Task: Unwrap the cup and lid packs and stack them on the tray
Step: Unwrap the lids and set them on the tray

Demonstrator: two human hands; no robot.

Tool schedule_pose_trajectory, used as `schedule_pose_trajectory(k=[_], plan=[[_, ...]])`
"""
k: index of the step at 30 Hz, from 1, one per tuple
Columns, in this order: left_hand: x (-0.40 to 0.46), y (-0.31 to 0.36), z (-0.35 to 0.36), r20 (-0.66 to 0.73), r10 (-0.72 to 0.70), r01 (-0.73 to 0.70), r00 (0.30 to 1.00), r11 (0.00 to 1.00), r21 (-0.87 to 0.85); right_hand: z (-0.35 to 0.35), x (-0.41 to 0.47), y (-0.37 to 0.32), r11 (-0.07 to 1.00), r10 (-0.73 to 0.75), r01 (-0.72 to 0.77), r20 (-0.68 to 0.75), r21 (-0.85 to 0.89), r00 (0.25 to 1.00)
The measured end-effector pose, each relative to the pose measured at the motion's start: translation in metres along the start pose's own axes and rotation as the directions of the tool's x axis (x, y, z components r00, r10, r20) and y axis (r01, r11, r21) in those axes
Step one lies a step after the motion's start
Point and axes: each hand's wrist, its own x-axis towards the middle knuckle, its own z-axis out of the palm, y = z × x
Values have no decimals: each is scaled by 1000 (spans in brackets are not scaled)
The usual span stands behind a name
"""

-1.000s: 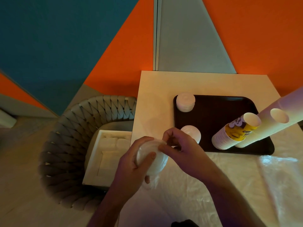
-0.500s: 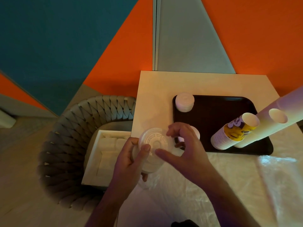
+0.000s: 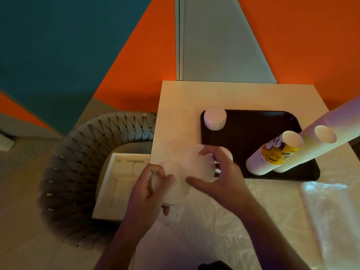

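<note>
The left hand (image 3: 145, 189) has its grip curled around a stack of lids (image 3: 173, 184), held above the near edge of the bench (image 3: 181, 106). The right hand (image 3: 220, 178) pinches another bunch of lids (image 3: 198, 162) between thumb and bent fingers, just beside the first; both are blurred. Behind them the dark tray (image 3: 251, 137) carries a lid pile (image 3: 214, 118) and leaning cups (image 3: 272, 154). Clear plastic wrap (image 3: 272, 211) lies on the bench.

Motion-blurred translucent lids (image 3: 196, 164) hang above the table's near-left edge, just left of the dark tray (image 3: 253, 123). A short white lid stack (image 3: 214, 118) stands upright at the tray's far-left corner. Two cup stacks, one printed yellow and purple (image 3: 272, 154), one plain (image 3: 319, 137), rise from the tray's near-right part.
</note>
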Motion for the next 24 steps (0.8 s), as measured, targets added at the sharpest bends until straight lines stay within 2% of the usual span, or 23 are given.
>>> schedule_pose_trajectory(k=[2,4,7,10,14,24], plan=[[-1,-3,-2,-22,-2,3,1000,1000,29,-12,17,23,997,15,-22,-101,-75,995],[-2,-3,-3,-38,6,-4,999,999,41,-20,36,48,980,57,-82,-142,-180,988],[-4,-4,-1,-46,-4,4,999,1000,10,-23,57,88,938,146,-176,-120,-299,982],[-5,-7,-2,-44,-31,31,999,1000,5,-20,67,114,906,187,-202,-76,-372,979],[-7,-10,-4,-39,-47,47,998,999,1,-16,73,128,883,198,-202,-54,-424,979],[-6,-9,-2,-29,-53,54,998,998,22,-10,74,143,888,234,-228,-35,-398,972]])
